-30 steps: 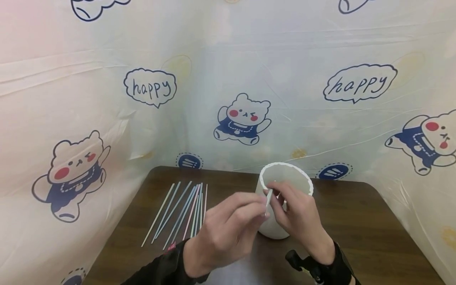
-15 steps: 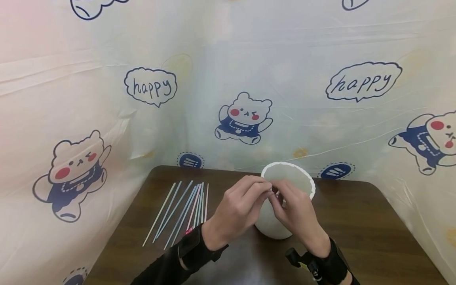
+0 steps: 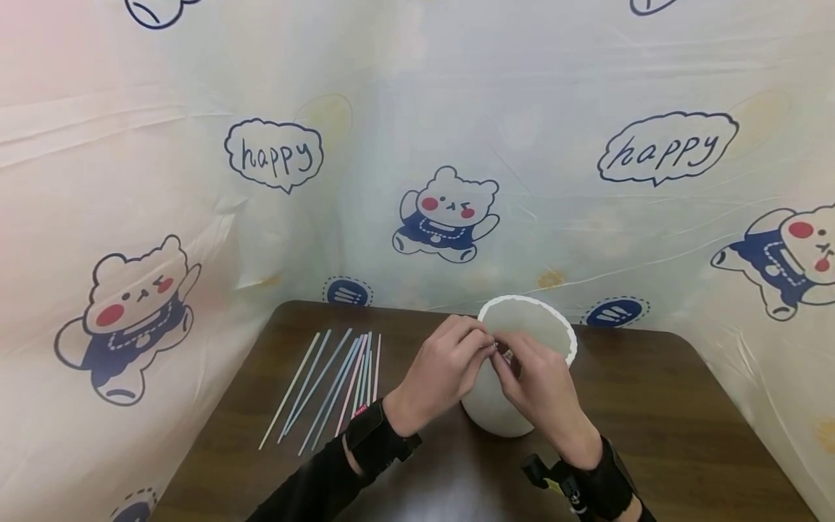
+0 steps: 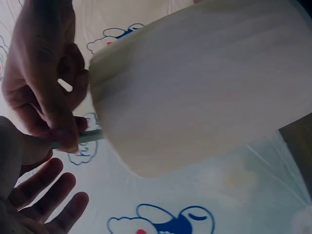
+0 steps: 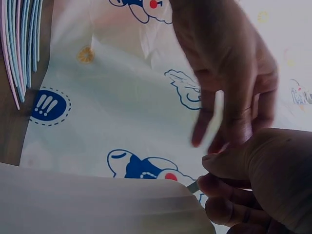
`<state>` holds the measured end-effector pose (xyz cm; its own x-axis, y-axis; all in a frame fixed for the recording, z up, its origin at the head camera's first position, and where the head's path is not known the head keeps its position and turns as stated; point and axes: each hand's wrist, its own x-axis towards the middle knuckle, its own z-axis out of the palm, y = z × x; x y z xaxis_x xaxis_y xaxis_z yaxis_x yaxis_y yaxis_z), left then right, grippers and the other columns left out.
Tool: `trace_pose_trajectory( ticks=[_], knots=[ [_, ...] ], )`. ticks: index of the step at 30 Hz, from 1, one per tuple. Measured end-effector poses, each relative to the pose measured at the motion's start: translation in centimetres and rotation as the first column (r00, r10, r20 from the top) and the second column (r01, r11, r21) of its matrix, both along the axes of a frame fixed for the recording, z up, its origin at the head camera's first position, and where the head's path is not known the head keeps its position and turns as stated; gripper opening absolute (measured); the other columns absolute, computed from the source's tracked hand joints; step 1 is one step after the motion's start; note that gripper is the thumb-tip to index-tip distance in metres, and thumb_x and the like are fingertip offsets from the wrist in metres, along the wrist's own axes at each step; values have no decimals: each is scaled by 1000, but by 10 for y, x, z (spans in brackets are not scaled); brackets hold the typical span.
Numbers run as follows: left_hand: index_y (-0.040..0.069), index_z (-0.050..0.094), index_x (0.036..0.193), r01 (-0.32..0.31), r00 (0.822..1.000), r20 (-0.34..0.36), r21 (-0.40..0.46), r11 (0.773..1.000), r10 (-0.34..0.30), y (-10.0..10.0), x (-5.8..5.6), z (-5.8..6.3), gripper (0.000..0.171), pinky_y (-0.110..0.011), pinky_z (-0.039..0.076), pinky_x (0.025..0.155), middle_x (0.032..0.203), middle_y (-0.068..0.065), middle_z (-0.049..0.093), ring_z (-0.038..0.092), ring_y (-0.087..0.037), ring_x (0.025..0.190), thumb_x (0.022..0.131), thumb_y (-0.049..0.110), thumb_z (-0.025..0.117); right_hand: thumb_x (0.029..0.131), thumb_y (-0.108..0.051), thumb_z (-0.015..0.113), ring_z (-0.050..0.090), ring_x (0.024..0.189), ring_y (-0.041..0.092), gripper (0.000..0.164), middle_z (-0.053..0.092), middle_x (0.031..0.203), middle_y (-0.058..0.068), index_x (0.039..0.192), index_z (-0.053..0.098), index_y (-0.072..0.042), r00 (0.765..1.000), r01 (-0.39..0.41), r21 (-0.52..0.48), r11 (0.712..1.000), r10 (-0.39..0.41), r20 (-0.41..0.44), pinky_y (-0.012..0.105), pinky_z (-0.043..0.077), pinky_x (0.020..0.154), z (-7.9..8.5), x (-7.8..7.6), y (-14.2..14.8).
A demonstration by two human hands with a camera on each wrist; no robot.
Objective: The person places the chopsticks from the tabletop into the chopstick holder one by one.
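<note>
My left hand (image 3: 446, 366) and right hand (image 3: 544, 380) meet fingertip to fingertip in front of the rim of a tall white bin (image 3: 499, 406). Between them they pinch a narrow pale green strip (image 4: 90, 135), mostly covered by the fingers. In the left wrist view the right thumb and index finger grip it, and its free end runs toward the bin's outline. The left fingertips hold it right beside them, while the other left fingers fan out loosely. In the right wrist view only a short end of the strip shows past the right fingertips.
Several thin pastel strips (image 3: 335, 384), blue, pink and pale yellow, lie fanned on the dark wooden table (image 3: 652, 420), left of the bin. A patterned cloth curtain (image 3: 554, 203) hangs around the table. Wrist bands with small cameras sit on both wrists.
My left hand has moved up and right to meet the right hand. The strip that showed between them is now mostly covered by fingers. My right hand stays nearly in place.
</note>
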<state>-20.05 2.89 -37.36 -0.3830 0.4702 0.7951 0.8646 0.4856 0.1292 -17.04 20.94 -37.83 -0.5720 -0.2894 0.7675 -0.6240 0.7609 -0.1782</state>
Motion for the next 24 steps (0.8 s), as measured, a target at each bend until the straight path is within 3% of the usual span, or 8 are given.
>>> trace_pose_trajectory(
  ticks=[6,14,24],
  knots=[
    [13,70,100,-12,997,82,12,1000,11,3,-9,-9,5,-22,52,83,101,1,68,59,-12,94,98,17,68,79,-3,83,53,61,6,25,65,82,4,100,71,-4,999,42,29,999,-42,-17,17,42,54,-3,-2,-1],
    [14,78,104,-36,993,109,10,999,35,6,-13,-12,13,-23,49,83,101,3,70,56,-12,95,98,21,69,80,-7,84,56,61,11,21,58,77,3,96,72,-4,991,134,83,987,-134,-12,22,42,51,-2,0,-2],
    [14,79,109,-34,991,129,8,999,33,4,-12,-18,17,-23,50,82,104,1,69,57,-13,97,99,21,67,80,-11,83,56,61,11,21,60,77,4,98,73,-4,990,135,101,986,-137,13,22,43,51,-3,1,1]
  ],
)
